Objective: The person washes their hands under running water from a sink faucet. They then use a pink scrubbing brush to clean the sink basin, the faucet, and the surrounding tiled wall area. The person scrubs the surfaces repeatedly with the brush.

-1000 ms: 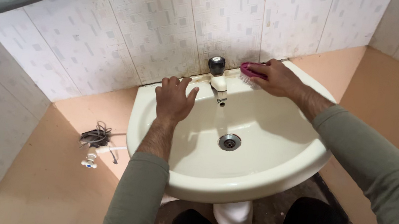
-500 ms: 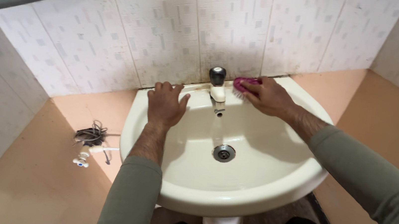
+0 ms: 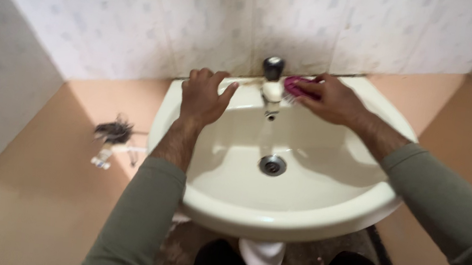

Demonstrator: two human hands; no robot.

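A cream wash basin [image 3: 297,216] carries a tap [image 3: 272,86] and a pink brush [image 3: 297,86] at its back ledge.

You are looking down into a tiled corner. The back wall [image 3: 160,17] is clad in pale, lightly patterned tiles, and a grimy line runs along their lower edge. Below them a peach-coloured band [image 3: 47,176] spreads across the left side and continues on the right [image 3: 461,128]. A small white valve [image 3: 101,158] with a dark tangle of wire [image 3: 113,131] sits on the left. The floor [image 3: 175,250] beneath is dark and mottled. Light falls softly from above.
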